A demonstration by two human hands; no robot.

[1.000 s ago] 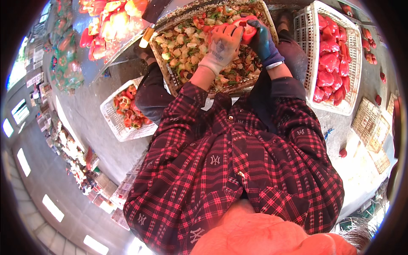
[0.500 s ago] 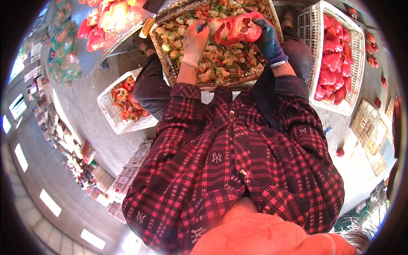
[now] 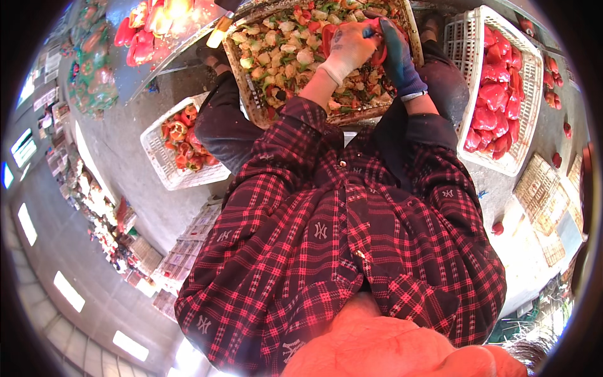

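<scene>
A red bell pepper (image 3: 326, 39) is held over a crate (image 3: 248, 94) full of pale pepper cores, seeds and green bits. My right hand (image 3: 398, 60), in a blue glove, grips the pepper from its right side. My left hand (image 3: 353, 48), in a whitish stained glove, is closed against it from the left. Between them the two hands cover most of the pepper, so its cut opening is hidden. Whether a small tool sits in my left fingers cannot be made out.
Red peppers fill a white crate (image 3: 466, 53) to the right; a smaller white crate (image 3: 182, 182) at left holds pepper pieces. At upper left, a wooden-handled blade (image 3: 220, 31) lies by the edge of a table (image 3: 135, 78) with more peppers. Stray peppers (image 3: 556, 160) lie on the floor.
My left hand has moved right, from over the crate's left part onto the pepper. The pepper's open hollow, visible before, is now covered by my hands.
</scene>
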